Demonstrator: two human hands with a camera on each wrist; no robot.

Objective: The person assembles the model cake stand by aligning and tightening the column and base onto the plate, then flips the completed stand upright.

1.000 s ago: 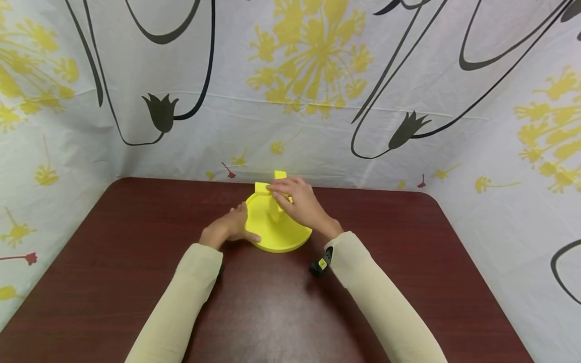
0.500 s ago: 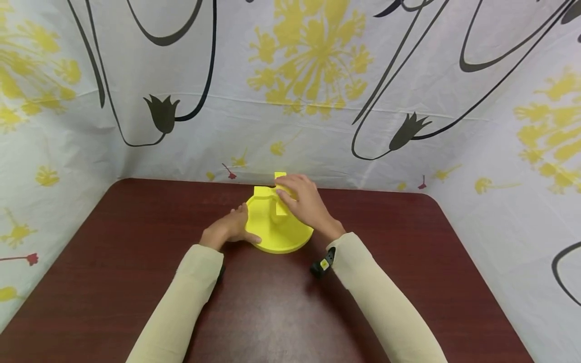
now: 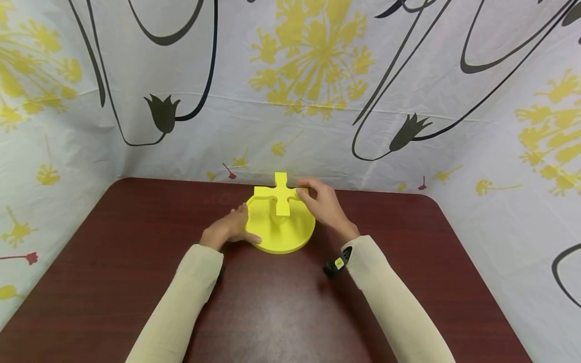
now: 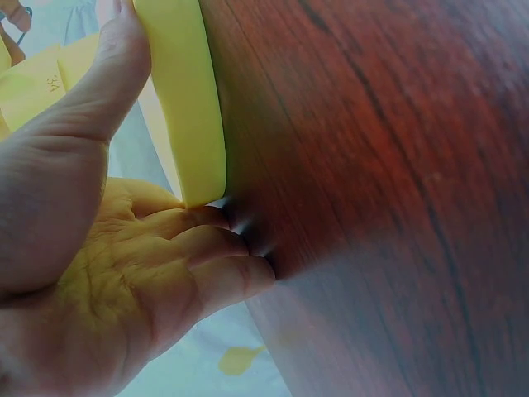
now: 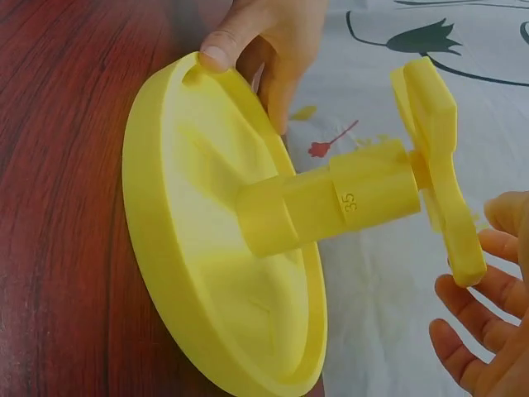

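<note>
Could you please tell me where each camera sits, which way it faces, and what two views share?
Head: on the head, facing forward and down at the table and yellow stand; both sleeves, left grip and right grip show.
Left wrist: on that wrist, facing along the palm to the round base; the left grip fills much of it.
Right wrist: on that wrist, facing across the stand; the right grip shows at right, the left grip at top.
Shared: both wrist views show the left grip at the base.

Place: a screened-off spot where I work; whether home or workshop, I cannot tell.
Table [image 3: 272, 312]: dark reddish wood grain, rounded far corners.
Curtain [image 3: 254, 131]: pale, flower-printed, along my table's far, left and right sides.
</note>
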